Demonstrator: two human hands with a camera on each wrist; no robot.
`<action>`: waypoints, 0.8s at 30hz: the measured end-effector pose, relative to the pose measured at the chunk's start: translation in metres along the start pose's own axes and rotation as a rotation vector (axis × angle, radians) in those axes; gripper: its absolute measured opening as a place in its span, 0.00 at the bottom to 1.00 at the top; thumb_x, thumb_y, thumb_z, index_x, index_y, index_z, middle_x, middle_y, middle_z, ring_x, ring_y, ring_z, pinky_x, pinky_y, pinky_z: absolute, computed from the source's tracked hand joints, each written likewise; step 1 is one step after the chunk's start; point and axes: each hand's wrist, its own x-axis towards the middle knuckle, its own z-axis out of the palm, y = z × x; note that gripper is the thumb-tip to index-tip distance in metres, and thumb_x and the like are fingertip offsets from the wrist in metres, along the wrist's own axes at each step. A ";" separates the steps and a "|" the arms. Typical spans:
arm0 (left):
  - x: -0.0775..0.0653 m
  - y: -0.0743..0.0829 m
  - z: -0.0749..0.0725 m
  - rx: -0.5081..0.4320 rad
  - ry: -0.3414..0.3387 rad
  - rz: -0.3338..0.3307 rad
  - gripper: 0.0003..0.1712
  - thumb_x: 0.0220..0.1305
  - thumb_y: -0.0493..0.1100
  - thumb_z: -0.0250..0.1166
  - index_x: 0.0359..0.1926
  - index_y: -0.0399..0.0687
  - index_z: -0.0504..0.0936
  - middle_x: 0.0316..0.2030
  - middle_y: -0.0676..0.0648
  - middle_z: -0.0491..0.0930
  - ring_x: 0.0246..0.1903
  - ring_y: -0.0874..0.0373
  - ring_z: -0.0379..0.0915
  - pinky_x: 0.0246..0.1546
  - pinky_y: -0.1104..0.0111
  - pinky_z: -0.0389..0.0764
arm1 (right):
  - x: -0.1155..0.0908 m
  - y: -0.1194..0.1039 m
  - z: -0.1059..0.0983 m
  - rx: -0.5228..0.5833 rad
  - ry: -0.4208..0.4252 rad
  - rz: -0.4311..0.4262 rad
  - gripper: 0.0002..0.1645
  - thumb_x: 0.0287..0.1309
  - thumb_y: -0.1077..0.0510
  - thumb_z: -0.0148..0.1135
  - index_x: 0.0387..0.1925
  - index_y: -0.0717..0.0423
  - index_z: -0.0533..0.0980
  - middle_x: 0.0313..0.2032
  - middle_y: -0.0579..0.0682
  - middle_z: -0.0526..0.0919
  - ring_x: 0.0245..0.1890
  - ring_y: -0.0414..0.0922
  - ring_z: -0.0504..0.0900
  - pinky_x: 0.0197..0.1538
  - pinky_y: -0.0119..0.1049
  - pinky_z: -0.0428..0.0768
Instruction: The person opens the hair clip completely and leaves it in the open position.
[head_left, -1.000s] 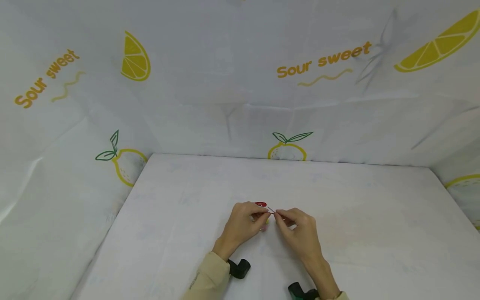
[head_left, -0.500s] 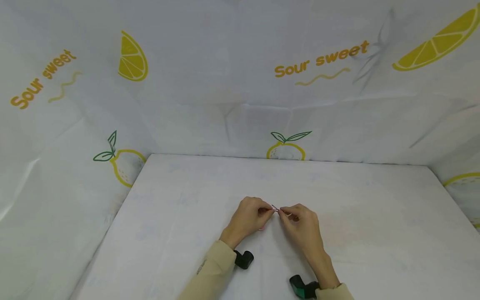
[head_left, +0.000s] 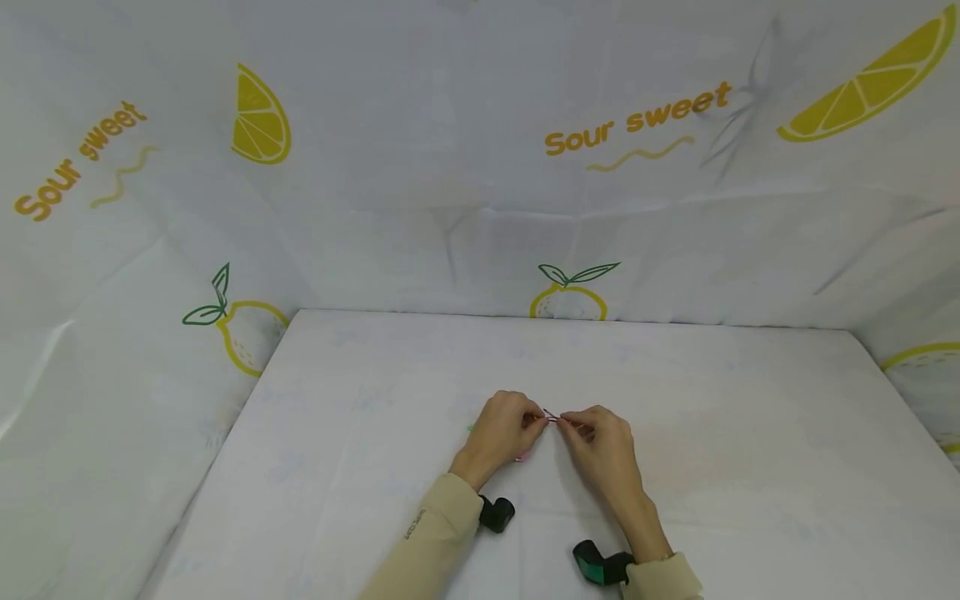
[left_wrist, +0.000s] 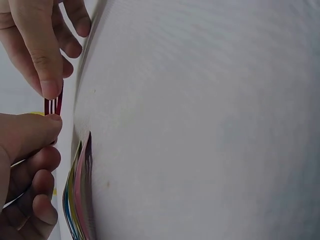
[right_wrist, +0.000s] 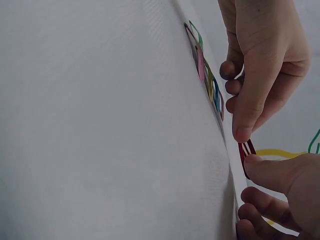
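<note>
A dark red snap hair clip (left_wrist: 53, 106) is held in the air between both hands, pinched at its two ends. Its narrow strips stand a little apart in the wrist views, and in the head view one strip angles away. My left hand (head_left: 501, 429) pinches one end between thumb and finger. Opposite it, my right hand (head_left: 603, 442) pinches the other end. Beneath the left hand, several more clips lie close together on the table, among them a pink clip (right_wrist: 201, 65), a green clip (right_wrist: 196, 31) and a blue clip (right_wrist: 216, 95). In the head view the left hand hides most of them.
The white-covered table (head_left: 750, 433) reaches to a white backdrop printed with lemons (head_left: 260, 117). A black wrist device (head_left: 497, 514) sits on the left wrist, and another black device (head_left: 600, 564) on the right, both low over the table.
Both hands have shifted slightly away from the body, the left also to the right, still pinching the clip. The left hand now covers a red piece seen earlier; a green bit shows to its left.
</note>
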 end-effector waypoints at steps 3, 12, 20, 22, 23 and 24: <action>0.001 0.000 0.001 0.009 -0.006 -0.013 0.04 0.62 0.39 0.73 0.33 0.44 0.93 0.22 0.54 0.85 0.22 0.74 0.65 0.25 0.83 0.65 | 0.001 0.002 0.001 -0.007 -0.020 0.027 0.04 0.56 0.66 0.73 0.35 0.63 0.89 0.29 0.54 0.87 0.27 0.41 0.82 0.30 0.27 0.76; 0.002 0.002 0.002 0.071 -0.022 -0.053 0.04 0.61 0.42 0.74 0.33 0.47 0.93 0.26 0.54 0.86 0.23 0.72 0.66 0.25 0.82 0.66 | 0.002 0.002 0.003 -0.028 -0.041 0.030 0.05 0.56 0.66 0.72 0.35 0.65 0.89 0.28 0.55 0.86 0.27 0.41 0.76 0.29 0.27 0.71; 0.002 0.003 0.003 0.136 -0.018 -0.044 0.04 0.60 0.45 0.75 0.32 0.51 0.93 0.24 0.56 0.87 0.23 0.71 0.69 0.26 0.81 0.65 | 0.002 0.000 0.004 -0.036 -0.056 0.041 0.06 0.54 0.67 0.72 0.35 0.64 0.89 0.30 0.56 0.86 0.29 0.43 0.77 0.30 0.30 0.70; 0.002 0.003 0.003 0.137 -0.018 -0.044 0.04 0.60 0.45 0.75 0.32 0.51 0.94 0.25 0.56 0.87 0.23 0.71 0.70 0.26 0.81 0.65 | 0.001 0.000 0.003 -0.034 -0.059 0.045 0.07 0.54 0.67 0.72 0.36 0.64 0.89 0.31 0.56 0.86 0.29 0.43 0.78 0.31 0.30 0.71; 0.002 0.003 0.002 0.137 -0.019 -0.045 0.04 0.60 0.45 0.75 0.33 0.51 0.94 0.25 0.56 0.87 0.23 0.71 0.69 0.26 0.81 0.65 | 0.002 0.000 0.004 -0.033 -0.060 0.047 0.07 0.54 0.67 0.72 0.36 0.65 0.89 0.31 0.57 0.86 0.30 0.44 0.78 0.31 0.30 0.71; 0.002 0.003 0.002 0.136 -0.020 -0.046 0.04 0.61 0.45 0.75 0.33 0.50 0.94 0.25 0.56 0.87 0.23 0.71 0.69 0.26 0.81 0.65 | 0.001 0.000 0.003 -0.034 -0.059 0.049 0.08 0.54 0.67 0.72 0.37 0.65 0.89 0.31 0.57 0.86 0.30 0.44 0.79 0.31 0.30 0.71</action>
